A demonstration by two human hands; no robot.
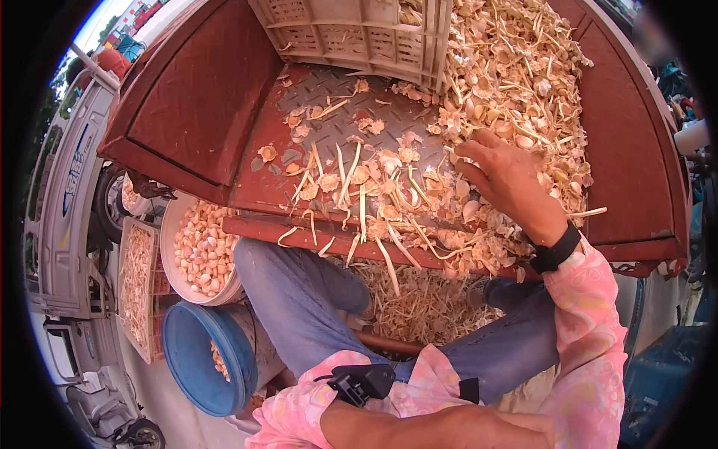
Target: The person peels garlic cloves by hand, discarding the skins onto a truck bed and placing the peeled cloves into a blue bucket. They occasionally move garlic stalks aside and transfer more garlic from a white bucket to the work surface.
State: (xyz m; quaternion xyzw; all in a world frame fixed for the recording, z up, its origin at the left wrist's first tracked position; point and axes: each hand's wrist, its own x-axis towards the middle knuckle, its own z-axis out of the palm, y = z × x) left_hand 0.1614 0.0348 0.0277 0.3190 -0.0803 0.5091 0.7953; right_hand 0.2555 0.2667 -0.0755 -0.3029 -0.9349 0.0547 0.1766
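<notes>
My right hand (pixel 502 173), with a black wristband (pixel 557 251), reaches over the left edge of a heap of garlic cloves, husks and dry stems (pixel 523 90). Its fingers are bent and slightly apart, the tips beside loose husks; I make out nothing held. Below it, skins and cloves (pixel 467 239) spill along the front lip of the red metal bed (pixel 258 183). Scattered garlic stems (pixel 348 176) and root discs lie left of the hand. My left forearm (pixel 434 428) crosses the bottom edge; the left hand's fingers are hidden near my right sleeve.
A pale plastic crate (pixel 351 37) stands tilted at the back of the bed. On the left are a white bucket (pixel 168 247) of peeled cloves, a blue bucket (pixel 179 352) and a crate of husks (pixel 138 277). Stem waste (pixel 426 307) lies between my legs. A grey vehicle (pixel 71 202) stands beyond.
</notes>
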